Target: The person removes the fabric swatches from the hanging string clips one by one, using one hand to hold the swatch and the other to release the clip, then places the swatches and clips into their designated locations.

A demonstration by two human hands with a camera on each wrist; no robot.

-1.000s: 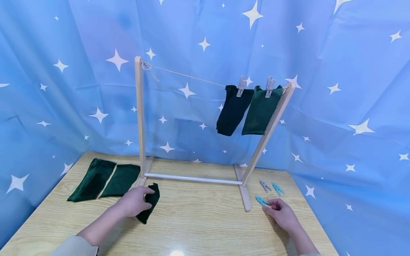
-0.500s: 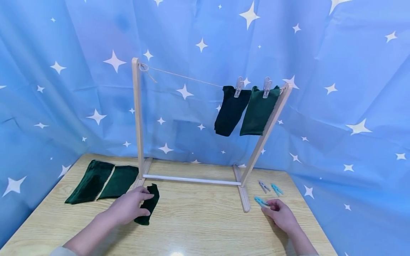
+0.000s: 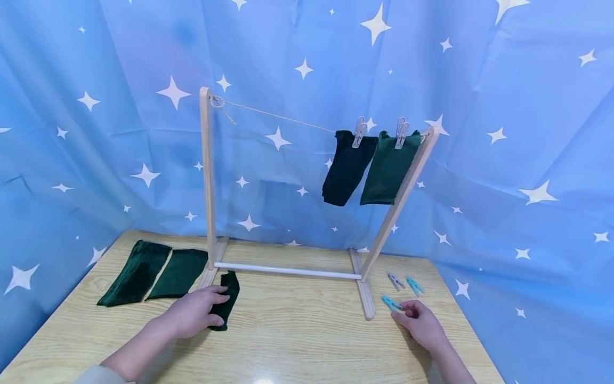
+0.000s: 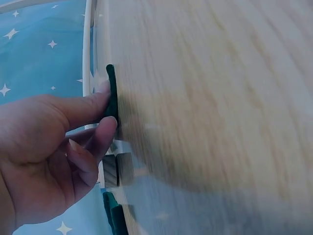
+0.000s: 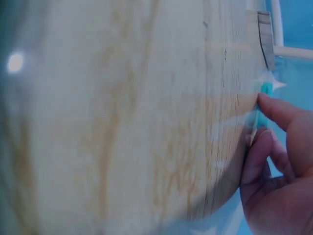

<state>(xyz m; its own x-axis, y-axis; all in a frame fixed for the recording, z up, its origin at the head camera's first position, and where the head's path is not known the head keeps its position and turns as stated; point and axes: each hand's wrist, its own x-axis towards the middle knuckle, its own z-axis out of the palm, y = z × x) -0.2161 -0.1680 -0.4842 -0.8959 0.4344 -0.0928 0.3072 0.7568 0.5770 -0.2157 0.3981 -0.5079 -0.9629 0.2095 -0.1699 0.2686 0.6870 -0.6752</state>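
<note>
A wooden rack [image 3: 288, 270] stands near the table's [image 3: 297, 336] far edge, a string [image 3: 273, 113] running between its posts. Two hung cloths [image 3: 349, 173] dangle toward the string's right end, each under a pale clip [image 3: 358, 134]. Two flat cloths [image 3: 136, 274] lie by the far left corner; a grey clip [image 3: 396, 281] and a turquoise clip [image 3: 414, 286] by the far right. Behind hangs a starry blue curtain [image 3: 508, 128].

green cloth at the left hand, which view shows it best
The head view: the green cloth shows broad-side, the left hand covering part. The left wrist view gives only a thin edge; the right wrist view, none.
</note>
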